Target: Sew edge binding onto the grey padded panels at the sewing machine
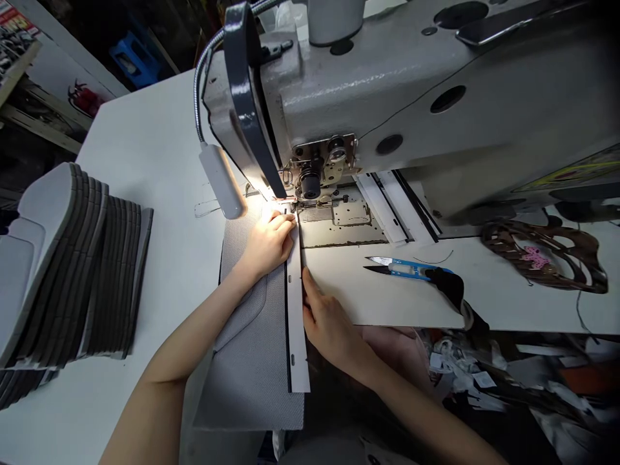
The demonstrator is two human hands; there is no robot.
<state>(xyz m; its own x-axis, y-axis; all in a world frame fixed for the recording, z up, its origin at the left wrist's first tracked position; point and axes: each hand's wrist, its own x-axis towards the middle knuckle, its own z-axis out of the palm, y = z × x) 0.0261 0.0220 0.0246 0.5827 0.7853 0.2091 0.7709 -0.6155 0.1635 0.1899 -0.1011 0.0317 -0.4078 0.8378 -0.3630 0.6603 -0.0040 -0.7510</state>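
Left hand (271,244), fingers together, presses white strip (298,336) before the sewing machine (368,90); right hand (335,328) touches the strip's right edge, pinching unclear for both; gray fabric (252,378) overhangs the table (165,161).

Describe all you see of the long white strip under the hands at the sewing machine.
The white strip is narrow, straight and smooth-looking, perhaps plastic, with a dark line along its left side and small slots. It lies lengthwise on a grey panel, its near end cut square. The far end reaches the sewing machine's needle area, where detail is hidden. The left hand's fingertips rest on it; the right hand is at its right edge.
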